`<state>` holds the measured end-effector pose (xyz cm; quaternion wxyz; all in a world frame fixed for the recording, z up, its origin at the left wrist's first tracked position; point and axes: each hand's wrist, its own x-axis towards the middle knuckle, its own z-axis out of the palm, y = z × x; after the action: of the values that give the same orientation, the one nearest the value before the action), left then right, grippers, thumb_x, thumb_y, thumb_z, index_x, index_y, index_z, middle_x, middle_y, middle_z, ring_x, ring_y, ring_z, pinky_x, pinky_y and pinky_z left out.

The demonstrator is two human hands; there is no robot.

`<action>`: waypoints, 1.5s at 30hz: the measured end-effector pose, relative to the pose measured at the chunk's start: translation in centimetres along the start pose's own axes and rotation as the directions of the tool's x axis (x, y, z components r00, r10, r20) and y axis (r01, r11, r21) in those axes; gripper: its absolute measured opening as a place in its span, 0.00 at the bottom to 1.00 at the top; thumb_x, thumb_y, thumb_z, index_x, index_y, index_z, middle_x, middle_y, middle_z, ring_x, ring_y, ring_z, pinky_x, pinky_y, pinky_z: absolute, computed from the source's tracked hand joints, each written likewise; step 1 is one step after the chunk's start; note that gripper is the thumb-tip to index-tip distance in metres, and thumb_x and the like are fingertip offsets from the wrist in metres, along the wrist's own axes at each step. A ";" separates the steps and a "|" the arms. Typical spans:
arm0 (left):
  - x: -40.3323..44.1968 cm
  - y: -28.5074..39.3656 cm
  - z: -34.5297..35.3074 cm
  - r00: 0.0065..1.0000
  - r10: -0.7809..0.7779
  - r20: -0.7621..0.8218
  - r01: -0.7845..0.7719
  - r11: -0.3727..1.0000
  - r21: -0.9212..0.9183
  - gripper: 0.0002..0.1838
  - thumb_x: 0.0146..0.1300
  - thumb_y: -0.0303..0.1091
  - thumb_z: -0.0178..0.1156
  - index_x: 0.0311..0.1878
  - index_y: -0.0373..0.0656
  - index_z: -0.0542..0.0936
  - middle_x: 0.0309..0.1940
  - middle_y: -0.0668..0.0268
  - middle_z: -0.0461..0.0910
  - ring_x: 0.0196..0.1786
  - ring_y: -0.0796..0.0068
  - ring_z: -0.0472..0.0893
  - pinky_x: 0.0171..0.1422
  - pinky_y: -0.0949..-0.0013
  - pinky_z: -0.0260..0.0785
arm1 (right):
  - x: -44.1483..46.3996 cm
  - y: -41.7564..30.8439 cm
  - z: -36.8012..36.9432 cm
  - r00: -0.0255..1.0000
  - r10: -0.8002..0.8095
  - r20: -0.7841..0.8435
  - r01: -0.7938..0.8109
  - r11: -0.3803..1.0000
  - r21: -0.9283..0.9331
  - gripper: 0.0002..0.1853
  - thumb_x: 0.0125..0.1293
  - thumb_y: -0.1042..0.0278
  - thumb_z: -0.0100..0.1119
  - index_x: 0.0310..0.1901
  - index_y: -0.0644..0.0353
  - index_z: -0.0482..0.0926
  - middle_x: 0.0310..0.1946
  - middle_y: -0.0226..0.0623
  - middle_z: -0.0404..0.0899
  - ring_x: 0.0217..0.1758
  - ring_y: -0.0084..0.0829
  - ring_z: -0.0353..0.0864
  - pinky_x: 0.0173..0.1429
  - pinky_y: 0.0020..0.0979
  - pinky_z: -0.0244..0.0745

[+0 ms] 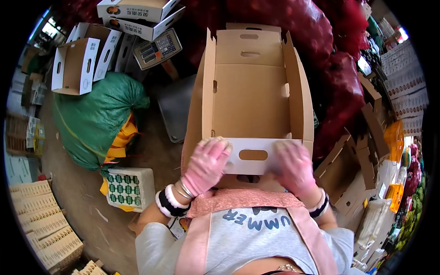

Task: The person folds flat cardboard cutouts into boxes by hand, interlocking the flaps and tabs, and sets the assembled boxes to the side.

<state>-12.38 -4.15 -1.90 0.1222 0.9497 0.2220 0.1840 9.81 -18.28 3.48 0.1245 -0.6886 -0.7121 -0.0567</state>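
Observation:
In front of my body a cardboard box (250, 96) stands open, brown inside, its side walls raised and its far end flap upright with slots. Its near end panel (252, 166) is white with an oval handle hole. My left hand (207, 167), in a pink glove, is closed over the left corner of this panel, fingers folded over the top edge. At the right corner my right hand (294, 168), also gloved in pink and slightly blurred, grips the same panel.
A green sack (98, 119) and a white block with green labels (130, 188) are on the left. Folded boxes (75, 66) and a scale display (157, 49) stand behind them. Red net sacks (339, 91) are at the back right, above brown cartons (341, 172).

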 end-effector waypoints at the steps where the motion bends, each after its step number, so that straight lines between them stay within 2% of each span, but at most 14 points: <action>1: 0.6 0.5 -0.4 0.981 0.131 0.144 -0.125 0.991 -0.053 0.21 0.55 0.38 0.61 0.50 0.39 0.72 0.47 0.56 0.73 0.54 0.59 0.73 0.57 0.56 0.66 | 0.9 -0.1 0.4 0.975 -0.099 0.198 0.072 0.988 0.137 0.35 0.45 0.47 0.69 0.50 0.64 0.72 0.44 0.43 0.73 0.50 0.41 0.72 0.57 0.39 0.68; 5: 2.5 1.6 -0.5 0.631 0.214 0.745 -0.192 0.974 -0.117 0.14 0.57 0.35 0.57 0.43 0.36 0.74 0.42 0.54 0.76 0.46 0.58 0.78 0.48 0.59 0.72 | 2.8 0.0 1.0 0.531 -0.155 0.833 0.052 0.987 0.150 0.30 0.49 0.55 0.67 0.51 0.63 0.72 0.46 0.43 0.74 0.53 0.43 0.73 0.55 0.39 0.71; 11: 2.6 1.9 1.1 0.180 0.452 0.873 -0.140 0.891 -0.432 0.17 0.56 0.34 0.57 0.47 0.35 0.77 0.45 0.47 0.78 0.48 0.50 0.80 0.48 0.56 0.75 | 0.5 1.3 3.0 0.284 -0.577 0.766 -0.092 0.779 0.621 0.31 0.53 0.62 0.63 0.60 0.55 0.68 0.52 0.50 0.71 0.61 0.49 0.68 0.61 0.45 0.67; 13: 5.3 -1.4 -1.2 0.286 0.706 0.648 -0.047 0.686 -0.726 0.22 0.57 0.37 0.58 0.53 0.36 0.73 0.49 0.51 0.76 0.51 0.53 0.78 0.53 0.60 0.73 | 2.9 3.2 1.0 0.217 -0.680 0.700 0.022 0.720 0.693 0.34 0.51 0.62 0.64 0.62 0.54 0.66 0.57 0.45 0.70 0.62 0.45 0.67 0.63 0.43 0.67; 16: 10.6 -7.2 -4.8 0.946 0.259 0.196 -0.044 0.699 -0.714 0.28 0.60 0.44 0.60 0.59 0.38 0.68 0.49 0.57 0.75 0.56 0.63 0.74 0.62 0.63 0.65 | 6.7 9.6 -2.8 0.885 -0.329 0.331 0.004 0.715 0.699 0.24 0.47 0.62 0.68 0.47 0.60 0.75 0.42 0.41 0.76 0.47 0.41 0.75 0.51 0.37 0.72; 19: 14.7 -12.5 -2.1 0.932 -0.272 0.237 0.337 0.420 -0.842 0.29 0.64 0.49 0.56 0.62 0.40 0.67 0.50 0.65 0.74 0.56 0.73 0.73 0.64 0.65 0.63 | 9.9 14.8 0.2 0.821 0.570 0.045 -0.519 0.710 0.476 0.25 0.54 0.57 0.66 0.47 0.65 0.72 0.32 0.42 0.77 0.34 0.35 0.78 0.40 0.31 0.74; 21: 17.8 -18.9 3.8 0.893 -0.290 0.345 0.423 0.275 -0.863 0.32 0.66 0.57 0.50 0.65 0.42 0.65 0.57 0.67 0.72 0.60 0.75 0.70 0.67 0.67 0.60 | 12.1 18.3 4.0 0.632 0.623 0.460 -0.676 0.154 0.720 0.30 0.61 0.52 0.61 0.59 0.61 0.65 0.46 0.37 0.76 0.46 0.31 0.76 0.47 0.32 0.75; 24: 20.2 -18.9 6.6 0.855 0.056 0.515 0.496 -0.376 -0.783 0.41 0.64 0.65 0.46 0.69 0.41 0.60 0.65 0.61 0.66 0.65 0.70 0.66 0.69 0.67 0.58 | 13.1 22.3 11.3 0.906 0.215 0.365 -0.390 0.088 0.917 0.28 0.67 0.52 0.52 0.65 0.52 0.60 0.58 0.34 0.69 0.57 0.29 0.71 0.55 0.33 0.72; 25: 20.1 -17.3 5.1 0.843 0.045 0.535 0.523 -0.294 -0.800 0.42 0.64 0.66 0.45 0.70 0.41 0.58 0.66 0.60 0.64 0.66 0.68 0.65 0.69 0.66 0.57 | 13.4 18.4 8.8 0.874 0.265 0.406 -0.285 -0.397 0.872 0.28 0.69 0.53 0.50 0.67 0.49 0.57 0.60 0.33 0.66 0.60 0.29 0.70 0.57 0.34 0.72; 27: 19.9 -16.4 3.6 0.859 0.057 0.510 0.509 -0.219 -0.833 0.46 0.61 0.66 0.51 0.72 0.41 0.54 0.70 0.59 0.58 0.69 0.64 0.60 0.73 0.63 0.51 | 12.6 19.5 9.5 0.902 0.213 0.376 -0.242 -0.472 0.848 0.31 0.69 0.51 0.49 0.69 0.49 0.53 0.63 0.32 0.64 0.62 0.30 0.68 0.61 0.35 0.69; 32: 19.3 -17.0 3.9 0.841 0.043 0.539 0.536 -0.199 -0.821 0.43 0.62 0.64 0.51 0.71 0.45 0.55 0.67 0.61 0.61 0.69 0.68 0.60 0.71 0.63 0.53 | 13.6 17.9 10.2 0.940 0.213 0.265 -0.190 -0.314 0.930 0.36 0.68 0.46 0.48 0.72 0.52 0.49 0.68 0.37 0.55 0.70 0.31 0.57 0.71 0.36 0.55; 35: 19.1 -17.4 5.5 0.868 -0.004 0.497 0.496 -0.031 -0.867 0.39 0.64 0.61 0.50 0.70 0.44 0.57 0.65 0.63 0.63 0.68 0.71 0.61 0.70 0.65 0.55 | 13.8 17.5 10.9 0.948 0.278 0.152 -0.245 0.340 0.908 0.35 0.67 0.46 0.50 0.68 0.58 0.56 0.63 0.38 0.63 0.63 0.28 0.65 0.63 0.33 0.65; 37: 18.9 -14.7 2.5 0.898 0.013 0.441 0.441 -0.029 -0.897 0.34 0.67 0.56 0.49 0.68 0.43 0.60 0.63 0.65 0.66 0.65 0.72 0.65 0.68 0.66 0.58 | 13.2 18.6 11.2 0.969 0.136 0.206 -0.173 -0.221 0.960 0.30 0.67 0.47 0.50 0.64 0.59 0.63 0.57 0.36 0.70 0.56 0.25 0.71 0.57 0.30 0.70; 45: 19.8 -15.0 2.9 0.955 -0.257 -0.148 -0.057 0.332 -0.941 0.17 0.61 0.25 0.59 0.54 0.41 0.72 0.40 0.71 0.75 0.44 0.81 0.74 0.52 0.76 0.66 | 12.2 17.8 8.6 0.858 0.513 -0.033 -0.031 0.117 0.993 0.15 0.65 0.65 0.52 0.48 0.67 0.73 0.38 0.31 0.76 0.41 0.21 0.73 0.47 0.24 0.70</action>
<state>-0.32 17.70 -3.42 0.6250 0.6551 0.1486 0.3976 26.43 -3.55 -3.33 0.6740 -0.5419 -0.3979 0.3060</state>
